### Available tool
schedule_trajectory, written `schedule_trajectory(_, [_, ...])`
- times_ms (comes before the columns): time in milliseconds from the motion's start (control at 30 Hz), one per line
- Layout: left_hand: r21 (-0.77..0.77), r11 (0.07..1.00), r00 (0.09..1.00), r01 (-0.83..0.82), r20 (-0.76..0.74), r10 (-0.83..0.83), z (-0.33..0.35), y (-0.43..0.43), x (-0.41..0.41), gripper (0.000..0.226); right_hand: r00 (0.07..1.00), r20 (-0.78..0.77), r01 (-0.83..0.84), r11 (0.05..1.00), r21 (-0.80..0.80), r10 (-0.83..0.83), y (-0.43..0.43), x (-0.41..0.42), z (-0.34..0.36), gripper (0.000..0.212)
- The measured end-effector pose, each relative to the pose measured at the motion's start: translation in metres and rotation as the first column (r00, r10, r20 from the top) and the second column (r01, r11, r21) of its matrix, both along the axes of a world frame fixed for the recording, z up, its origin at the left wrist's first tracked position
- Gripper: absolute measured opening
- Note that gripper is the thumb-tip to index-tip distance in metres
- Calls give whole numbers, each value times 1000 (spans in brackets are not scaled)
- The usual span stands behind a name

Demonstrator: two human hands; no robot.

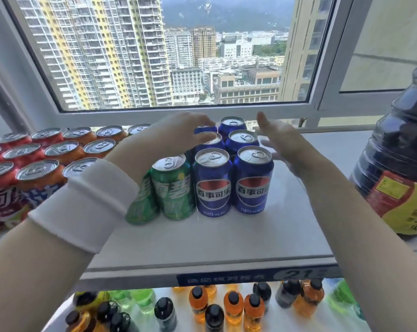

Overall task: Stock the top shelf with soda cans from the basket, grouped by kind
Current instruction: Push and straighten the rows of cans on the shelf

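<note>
On the top shelf, the left hand curls its grip round the far-left blue can in a block of blue cans, the right hand hovers just right of them with its grip spread, and green cans stand on their left.

Daylit window behind white shelf

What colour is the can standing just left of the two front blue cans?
The can is green with white lettering, clearest in the head view.
</note>
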State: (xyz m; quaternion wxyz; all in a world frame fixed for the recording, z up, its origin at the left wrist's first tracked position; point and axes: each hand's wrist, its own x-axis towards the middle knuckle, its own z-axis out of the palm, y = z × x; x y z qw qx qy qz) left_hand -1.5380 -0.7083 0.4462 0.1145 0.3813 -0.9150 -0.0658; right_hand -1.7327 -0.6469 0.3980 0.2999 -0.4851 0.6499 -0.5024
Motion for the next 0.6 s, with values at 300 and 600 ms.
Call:
schedule_trajectory(300, [125,992,1000,-1,24,-2,-10,-15,7,44,727,683,-79,997,-26,76,-15,8,-45,78])
schedule_trajectory(600, [130,990,998,48,43,-54,-15,-13,9,47,713,692,-102,993,-58,114,-23,-2,-57,79])
